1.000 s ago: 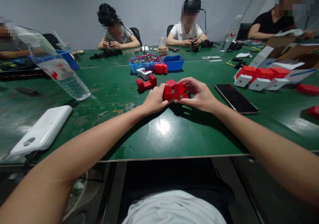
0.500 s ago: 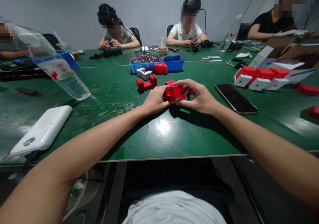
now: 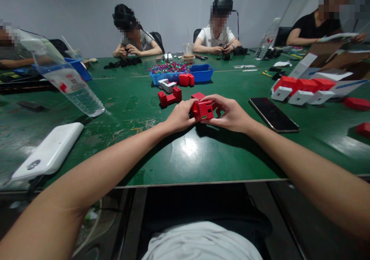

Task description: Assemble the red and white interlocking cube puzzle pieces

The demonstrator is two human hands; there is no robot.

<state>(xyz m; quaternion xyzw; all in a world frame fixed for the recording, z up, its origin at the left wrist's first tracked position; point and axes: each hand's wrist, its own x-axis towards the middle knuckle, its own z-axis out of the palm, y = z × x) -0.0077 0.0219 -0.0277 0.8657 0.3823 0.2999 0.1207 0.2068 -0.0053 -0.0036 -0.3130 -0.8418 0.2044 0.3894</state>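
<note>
A small red plastic housing (image 3: 206, 110) with a dark square opening and a green connector strip is between my two hands, above the green table (image 3: 162, 156). My left hand (image 3: 182, 115) grips its left side, the thumb against its edge. My right hand (image 3: 229, 111) curls round its right side, with fingers on the top and the thumb at the lower corner. Just beyond my left hand lies a red U-shaped bracket (image 3: 170, 97). Behind it are a white bracket (image 3: 167, 85) and another red block (image 3: 186, 79).
A blue tray (image 3: 202, 73) of coloured wires stands ahead. To the right are a phone (image 3: 274, 114), red-and-white blocks (image 3: 303, 90) and an opened carton (image 3: 326, 61). A tilted water bottle (image 3: 69, 81) and a white power bank (image 3: 52, 150) are at left. Other people sit across the table.
The red housing has turned slightly in my hands, and my right fingers have closed in a little on its top and lower corner. The parts on the table have stayed put.
</note>
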